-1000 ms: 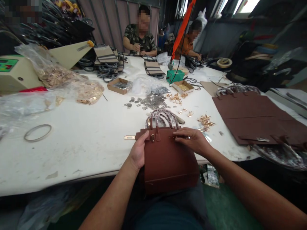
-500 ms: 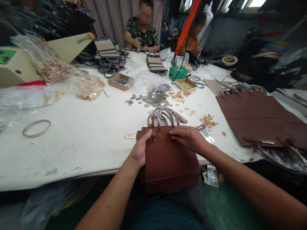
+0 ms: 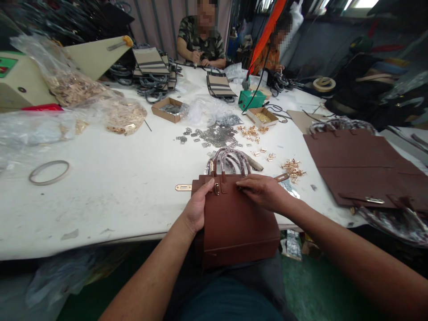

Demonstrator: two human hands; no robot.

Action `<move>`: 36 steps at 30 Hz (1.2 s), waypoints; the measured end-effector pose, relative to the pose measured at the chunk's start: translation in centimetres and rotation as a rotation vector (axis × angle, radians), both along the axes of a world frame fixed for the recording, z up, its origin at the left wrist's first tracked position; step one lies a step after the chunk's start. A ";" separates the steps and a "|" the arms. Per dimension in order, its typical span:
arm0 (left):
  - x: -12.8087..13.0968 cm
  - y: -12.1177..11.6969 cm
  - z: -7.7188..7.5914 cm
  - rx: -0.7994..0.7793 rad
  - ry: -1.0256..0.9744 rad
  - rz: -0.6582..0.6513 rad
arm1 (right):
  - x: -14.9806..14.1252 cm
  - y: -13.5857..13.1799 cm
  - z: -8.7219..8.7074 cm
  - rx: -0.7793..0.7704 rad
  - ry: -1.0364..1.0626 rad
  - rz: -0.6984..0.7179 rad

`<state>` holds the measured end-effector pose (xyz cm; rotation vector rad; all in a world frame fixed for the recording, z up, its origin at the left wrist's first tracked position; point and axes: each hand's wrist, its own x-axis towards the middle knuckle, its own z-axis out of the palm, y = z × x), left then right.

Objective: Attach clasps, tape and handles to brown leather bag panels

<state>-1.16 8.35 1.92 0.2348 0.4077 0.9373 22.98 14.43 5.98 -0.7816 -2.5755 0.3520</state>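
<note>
Brown handbag (image 3: 240,223) leans across the person's lap at the near edge of the white table (image 3: 133,178), its plastic-wrapped handles (image 3: 230,158) pointing away. The left hand (image 3: 195,207) comes up from below with the forearm slanting inward; it grips the bag's left edge, partly closed, thumb laid over the front beside a gold clasp (image 3: 216,189). The right forearm reaches in from the lower right, and the right hand (image 3: 262,191) lies palm down over the upper front, fingers bent and drawn together with the thumb near a small metal fitting (image 3: 239,187). That piece is mostly hidden, so whether the fingertips pinch it or only touch it cannot be told.
</note>
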 end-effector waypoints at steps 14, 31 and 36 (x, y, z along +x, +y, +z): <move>0.2 0.3 0.1 -0.016 -0.003 0.021 | -0.3 -0.2 -1.7 0.084 -0.059 -0.075; 0.6 -0.5 1.3 -0.075 0.067 0.071 | -0.2 -0.5 -1.1 0.183 -0.160 -0.046; 0.6 -0.4 1.0 -0.084 0.060 0.054 | -0.7 0.2 -0.8 0.168 -0.213 -0.024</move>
